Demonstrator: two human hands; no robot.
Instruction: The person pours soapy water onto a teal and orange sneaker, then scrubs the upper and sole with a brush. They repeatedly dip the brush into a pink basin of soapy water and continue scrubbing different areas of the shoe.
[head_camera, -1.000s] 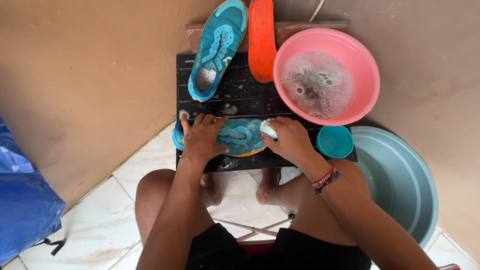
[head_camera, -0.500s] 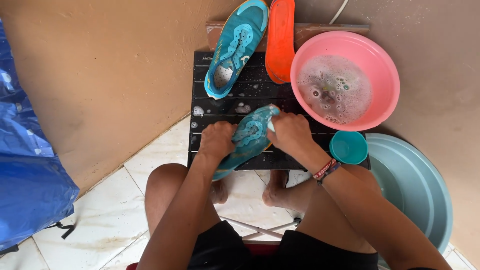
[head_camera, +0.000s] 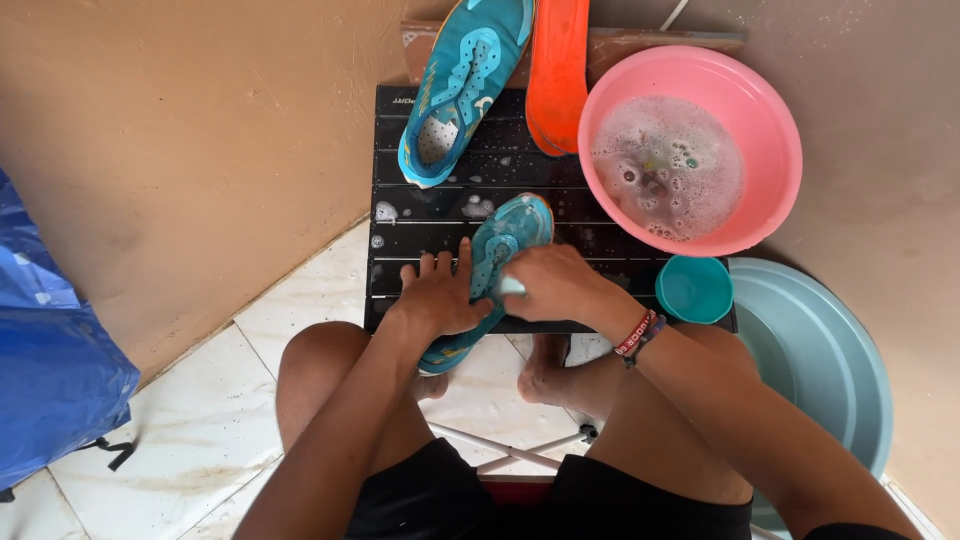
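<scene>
Left hand (head_camera: 440, 297) gripping teal shoe (head_camera: 505, 240) on black table (head_camera: 400, 225), right hand (head_camera: 550, 283) closed on pale scrubber (head_camera: 513, 286)

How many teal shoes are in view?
2. One teal shoe lies at the black table's far edge; the other teal shoe is under both hands, left hand, right hand.

Left of the pink basin (head_camera: 770, 120), bare wet worktop (head_camera: 420, 225) lies open; a second shoe (head_camera: 462, 85) and orange insole (head_camera: 556, 70) block the far edge, a teal cup (head_camera: 694, 290) crowds the basin's near side.
</scene>
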